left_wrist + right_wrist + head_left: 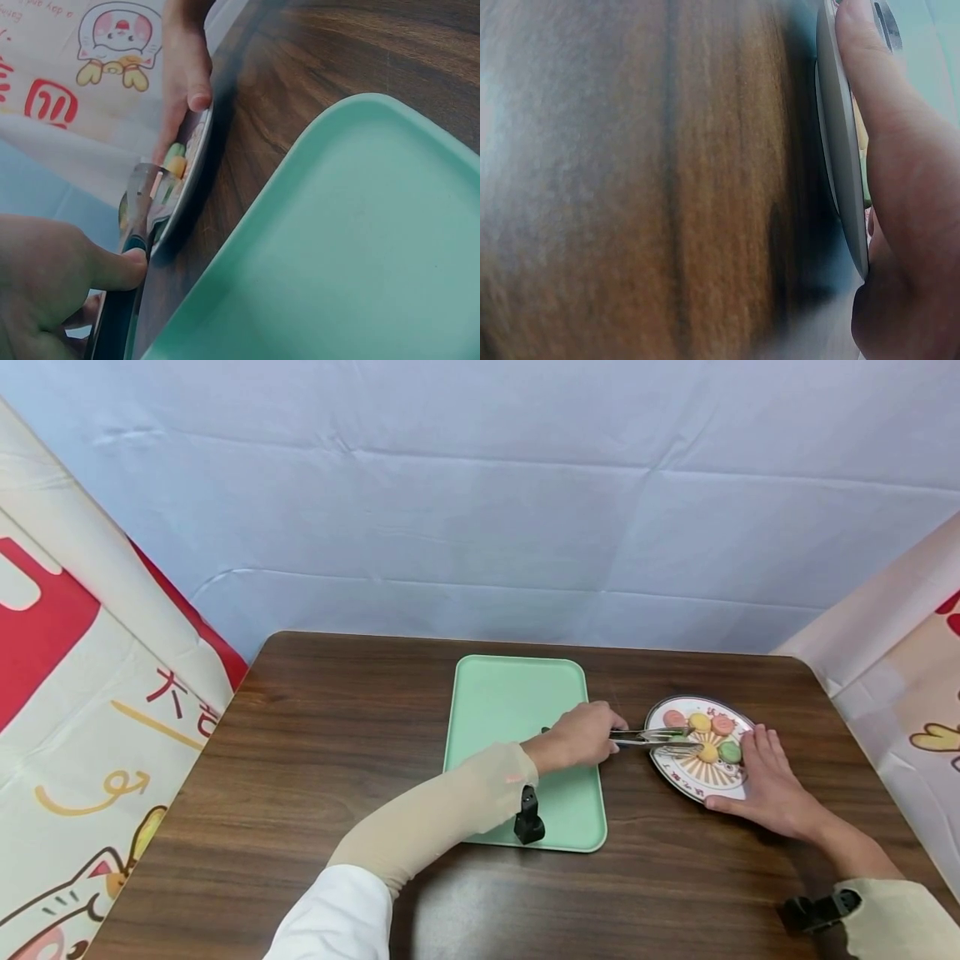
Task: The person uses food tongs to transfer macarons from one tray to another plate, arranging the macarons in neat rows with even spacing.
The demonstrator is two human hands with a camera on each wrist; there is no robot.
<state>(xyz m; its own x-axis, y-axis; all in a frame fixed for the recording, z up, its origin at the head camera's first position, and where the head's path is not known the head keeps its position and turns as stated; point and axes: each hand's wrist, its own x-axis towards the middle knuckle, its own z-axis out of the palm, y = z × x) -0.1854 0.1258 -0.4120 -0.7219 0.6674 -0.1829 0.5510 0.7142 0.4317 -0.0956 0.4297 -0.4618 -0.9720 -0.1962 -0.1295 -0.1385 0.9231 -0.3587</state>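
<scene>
My left hand [583, 735] grips metal tongs [637, 737] with dark handles, reaching right across the green tray. Their tips lie over the left part of a round white plate [686, 781] with printed patterns and a dark rim. Several small round macaron-like sweets lie on it, among them a pink one [722, 724], a yellow one [707, 752] and a green one [730, 752]. Whether the tips pinch one is unclear. My right hand [772, 789] rests on the plate's right edge, fingers extended and thumb along the near rim. The right wrist view shows that thumb [874, 60] on the rim.
A light green rectangular tray [517, 681] lies left of the plate, partly under my left forearm. Both stand on a dark wooden table [337, 718]. A pale cloth [487, 510] hangs behind it, and printed cloths [90, 710] hang at the sides.
</scene>
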